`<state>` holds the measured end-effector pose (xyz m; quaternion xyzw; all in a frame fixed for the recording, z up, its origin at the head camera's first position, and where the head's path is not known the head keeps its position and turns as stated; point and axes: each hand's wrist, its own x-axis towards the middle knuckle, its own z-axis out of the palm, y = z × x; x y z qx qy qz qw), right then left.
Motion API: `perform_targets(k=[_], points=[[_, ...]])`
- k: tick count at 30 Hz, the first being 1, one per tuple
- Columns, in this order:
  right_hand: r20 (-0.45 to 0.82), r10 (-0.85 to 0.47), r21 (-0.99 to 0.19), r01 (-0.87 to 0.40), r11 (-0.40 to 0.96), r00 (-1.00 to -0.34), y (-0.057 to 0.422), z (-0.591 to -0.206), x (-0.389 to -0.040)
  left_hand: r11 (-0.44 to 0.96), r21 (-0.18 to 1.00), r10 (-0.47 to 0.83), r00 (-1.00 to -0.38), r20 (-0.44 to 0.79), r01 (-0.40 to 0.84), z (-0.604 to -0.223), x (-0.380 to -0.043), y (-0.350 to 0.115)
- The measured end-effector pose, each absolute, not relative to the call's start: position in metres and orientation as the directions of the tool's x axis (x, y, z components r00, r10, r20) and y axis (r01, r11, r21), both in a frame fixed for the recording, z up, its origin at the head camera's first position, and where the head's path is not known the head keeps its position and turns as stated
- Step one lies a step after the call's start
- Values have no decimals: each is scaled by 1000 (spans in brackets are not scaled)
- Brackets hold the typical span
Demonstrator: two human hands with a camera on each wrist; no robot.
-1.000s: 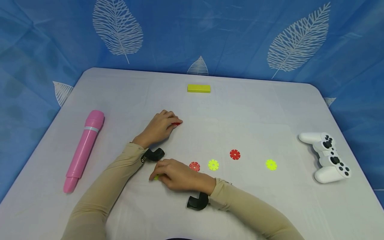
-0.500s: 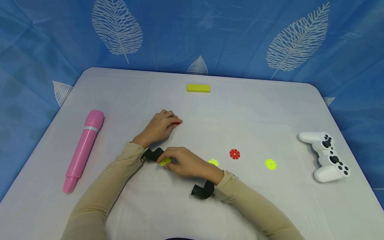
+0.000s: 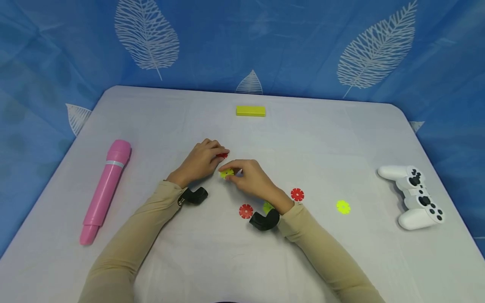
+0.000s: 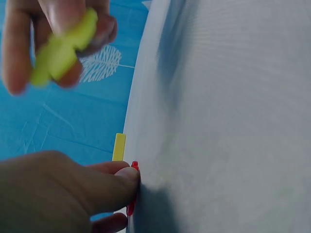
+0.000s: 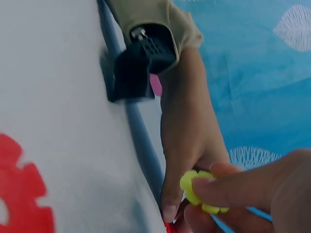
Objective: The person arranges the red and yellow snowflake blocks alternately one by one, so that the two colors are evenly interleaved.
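My left hand [image 3: 200,163] rests on the table and pinches a red notched disc, a snowflake building piece [image 3: 222,155], which stands on edge in the left wrist view. Just nearer to me, my right hand [image 3: 251,179] pinches a yellow snowflake piece [image 3: 227,173] between thumb and fingers, held above the table. In the right wrist view this yellow piece [image 5: 189,187] overlaps the left hand's fingers. Below the right forearm lie a red piece [image 3: 246,211] and a yellow piece [image 3: 267,207], partly hidden by the wrist camera.
Another red piece [image 3: 297,194] and a yellow one [image 3: 343,206] lie to the right. A white game controller [image 3: 413,198] is at the right side, a pink microphone [image 3: 106,189] at the left. A yellow block [image 3: 251,111] sits near the far edge.
My right hand has lifted the yellow piece and carried it away from me and rightward, up near the left hand. The left hand has stayed in place with the red piece.
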<state>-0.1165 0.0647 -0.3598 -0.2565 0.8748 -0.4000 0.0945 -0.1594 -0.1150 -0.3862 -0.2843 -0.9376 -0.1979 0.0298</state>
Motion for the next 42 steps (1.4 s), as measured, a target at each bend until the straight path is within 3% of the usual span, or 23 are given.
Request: perform_targets(k=[9,16,27,35,42], points=[[-12,-300,-722,-199,662,-954,62,-365,-138,768,362,511,-846,150,528,-384,-159,-114],[-5,-191,-711,-131,691,-982,58,-369,-151,771,368,509,-850,134,520,-383,-159,-114],[-3,-171,-705,-119,700,-985,53,-373,-163,766,360,518,-843,145,532,-383,-159,-116],[65,-227,-597,-220,772,-972,53,-378,-162,761,370,517,-843,148,532,-384,-159,-116],[38,-264,-545,-241,803,-964,54,-379,-162,764,372,515,-845,141,527,-384,-159,-116]])
